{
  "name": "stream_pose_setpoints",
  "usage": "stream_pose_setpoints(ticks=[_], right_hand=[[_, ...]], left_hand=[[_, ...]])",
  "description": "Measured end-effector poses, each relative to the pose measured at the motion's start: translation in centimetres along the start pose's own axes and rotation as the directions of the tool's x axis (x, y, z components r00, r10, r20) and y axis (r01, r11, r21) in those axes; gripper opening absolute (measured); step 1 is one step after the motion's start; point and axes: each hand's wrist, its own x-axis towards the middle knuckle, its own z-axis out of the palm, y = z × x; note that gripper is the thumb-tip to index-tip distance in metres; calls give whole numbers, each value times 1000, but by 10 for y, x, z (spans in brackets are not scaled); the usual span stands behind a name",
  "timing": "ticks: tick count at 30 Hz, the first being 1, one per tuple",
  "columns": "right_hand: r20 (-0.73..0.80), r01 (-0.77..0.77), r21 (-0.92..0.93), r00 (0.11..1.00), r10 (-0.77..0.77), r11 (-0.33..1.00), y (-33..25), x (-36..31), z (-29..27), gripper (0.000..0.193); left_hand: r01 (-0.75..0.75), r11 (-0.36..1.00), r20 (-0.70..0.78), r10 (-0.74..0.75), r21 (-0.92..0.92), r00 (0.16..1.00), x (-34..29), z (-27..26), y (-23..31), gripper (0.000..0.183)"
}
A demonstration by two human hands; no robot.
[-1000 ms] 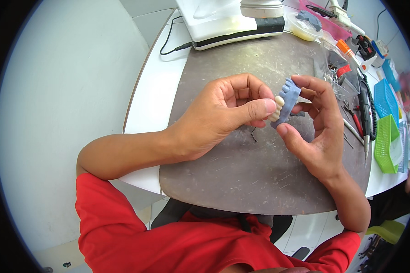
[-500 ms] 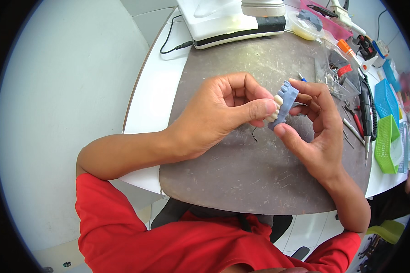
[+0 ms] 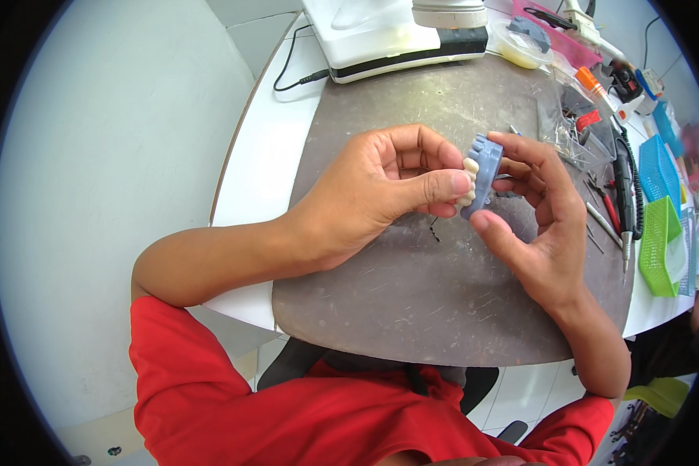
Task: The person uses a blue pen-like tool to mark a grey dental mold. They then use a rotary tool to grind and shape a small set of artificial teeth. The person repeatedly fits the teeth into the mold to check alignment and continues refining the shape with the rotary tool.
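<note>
Blue-grey dental model, just one, held up above the bench between the two hands. Gripped by its two ends in the right hand, with index fingertip at the far end and thumb at the near end. Along its left side, one cream tooth strip, pinched between thumb and fingers of the left hand. Partly covered by the thumb, so impossible to count tooth by tooth; cannot tell whether seated on the model or merely against it.

Farther out, to the right: one black handpiece, one red-handled tool, one clear box of small items, and two baskets, one green basket and one blue basket. At the far side: one white-and-black device, one lamp head, one pink tray. Any lettering among these too small to read.
</note>
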Motion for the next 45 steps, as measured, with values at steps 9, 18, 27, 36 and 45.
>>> stream_pose_setpoints(ticks=[9,18,27,36,45], right_hand=[[123,-47,-51,991,53,998,-2,0,-7,69],[157,87,-193,986,-57,977,-2,-5,-11,69],[-42,172,-75,984,-175,982,-4,-3,2,65],[101,112,-126,990,-100,986,-8,-5,-5,73],[145,94,-261,988,-58,961,-15,-3,-8,78]], left_hand=[[64,996,-11,-65,-54,998,-1,-2,0,16],[65,996,-19,-65,52,998,-4,-2,1,17],[-102,994,14,102,31,995,-6,4,4,23],[-60,993,9,59,102,998,-7,1,5,23],[-5,999,35,3,43,999,-7,-3,1,21]])
